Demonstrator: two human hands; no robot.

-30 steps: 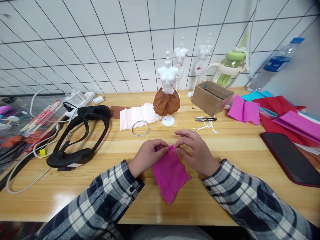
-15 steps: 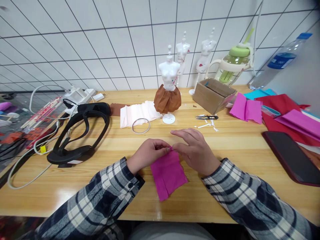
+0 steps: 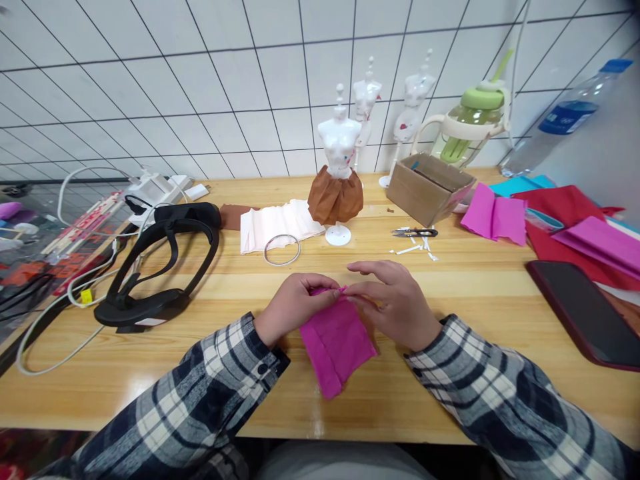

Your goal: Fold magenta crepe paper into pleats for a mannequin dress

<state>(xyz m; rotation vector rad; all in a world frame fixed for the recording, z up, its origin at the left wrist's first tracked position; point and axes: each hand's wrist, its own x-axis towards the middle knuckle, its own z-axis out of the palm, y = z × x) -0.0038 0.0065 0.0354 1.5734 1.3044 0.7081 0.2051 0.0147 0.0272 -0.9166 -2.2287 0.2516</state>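
A magenta piece of crepe paper (image 3: 338,347) hangs down over the wooden table from my two hands. Between thumb and fingers, my left hand (image 3: 299,301) pinches its upper edge, which looks gathered. My right hand (image 3: 393,301) closes thumb and forefinger on the same edge near the top corner, its other fingers held out. Beyond the hands stands a small white mannequin (image 3: 339,143) wearing a puffy brown paper skirt (image 3: 335,197). A silver ring (image 3: 282,251) lies over pale pink crepe paper (image 3: 270,225).
Thread snips (image 3: 415,233) and white paper scraps (image 3: 410,250) lie right of the mannequin. Behind are a cardboard box (image 3: 425,193), two more mannequins and a green-lidded bottle (image 3: 470,123). A phone (image 3: 585,310) lies right; a black headset strap (image 3: 160,267) sits left.
The gathered edge shows a little more between my fingers, and my right hand has shifted slightly. The paper's lower end has swung a bit. The view has tilted slightly.
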